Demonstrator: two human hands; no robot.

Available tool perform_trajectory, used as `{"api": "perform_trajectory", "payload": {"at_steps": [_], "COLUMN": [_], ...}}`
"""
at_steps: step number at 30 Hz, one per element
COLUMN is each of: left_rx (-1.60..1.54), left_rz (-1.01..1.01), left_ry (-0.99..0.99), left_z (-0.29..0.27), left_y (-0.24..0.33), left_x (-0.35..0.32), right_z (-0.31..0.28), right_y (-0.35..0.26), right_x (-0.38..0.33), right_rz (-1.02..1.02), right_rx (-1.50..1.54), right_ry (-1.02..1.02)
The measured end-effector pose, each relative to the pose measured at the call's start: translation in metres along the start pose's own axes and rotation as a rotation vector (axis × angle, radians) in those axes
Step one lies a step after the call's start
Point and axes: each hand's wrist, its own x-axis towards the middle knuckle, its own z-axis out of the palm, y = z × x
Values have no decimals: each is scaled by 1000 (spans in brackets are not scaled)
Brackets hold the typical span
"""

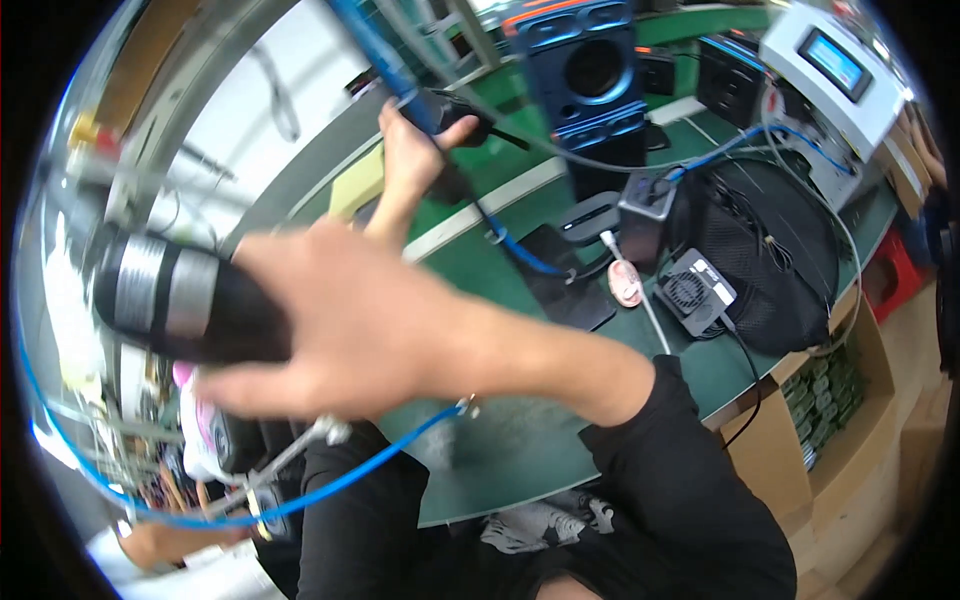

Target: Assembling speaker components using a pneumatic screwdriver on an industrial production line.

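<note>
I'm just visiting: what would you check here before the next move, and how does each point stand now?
1. Left hand closed around the blue tool: ok.
2. Right hand firmly gripping the black cylinder: cannot tell, blurred.
3. Blue hose away from the right arm: not ok, it loops just beneath.
4. Bare spot on the green table near the body: ok.

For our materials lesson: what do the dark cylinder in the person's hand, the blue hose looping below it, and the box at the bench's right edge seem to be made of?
Dark cylinder: apparently black plastic or coated metal with silvery, metal-looking bands that catch light. Blue hose: probably flexible plastic or rubber, smooth, curving freely. Box: corrugated cardboard, matte brown with raw-cut edges.
</note>
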Motion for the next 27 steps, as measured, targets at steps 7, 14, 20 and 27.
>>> {"api": "perform_trajectory", "payload": {"at_steps": [7, 14, 20, 27], "left_rx": [-449, -390, -274, -101], "left_rz": [-313, -447, -373, -291], "left_ry": [-53, -142, -204, -256], "left_z": [-97, -128, -153, -164], "left_y": [36, 77, 82, 75], "left_x": [-250, -379, -387, -393], "right_z": [-14, -18, -34, 8], "right_y": [-12, 17, 18, -13], "right_x": [0, -5, 23, 18], "right_rz": [42, 148, 184, 50], "right_rx": [-52, 255, 594, 651], "right_ry": [4, 30, -422, -385]}}
